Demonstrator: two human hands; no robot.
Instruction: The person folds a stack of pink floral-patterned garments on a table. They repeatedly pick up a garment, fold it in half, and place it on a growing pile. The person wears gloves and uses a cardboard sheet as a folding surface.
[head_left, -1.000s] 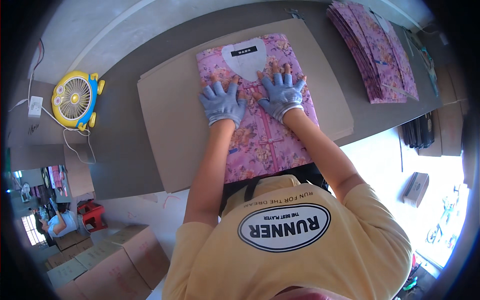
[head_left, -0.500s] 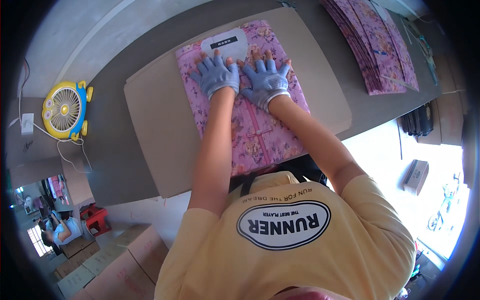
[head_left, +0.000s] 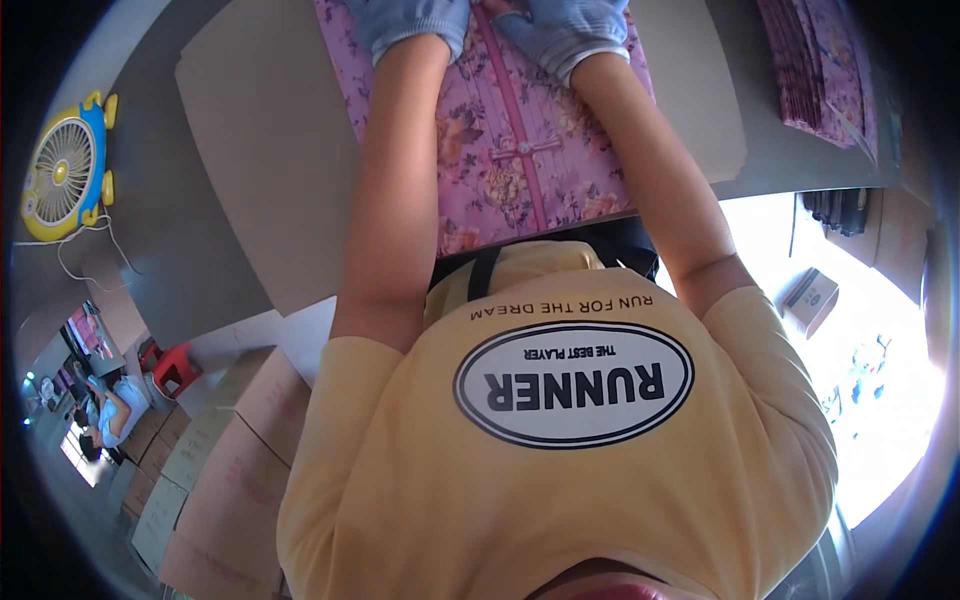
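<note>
Forward from the body, both forearms are held stretched out, and the gloved left hand [head_left: 415,22] and right hand [head_left: 575,35] are laid backs-up, side by side, on the folded pink floral garment [head_left: 500,185]. Its front is spread between and behind them. With most fingers cut off by the view, whether either grip is open or closed cannot be told
</note>
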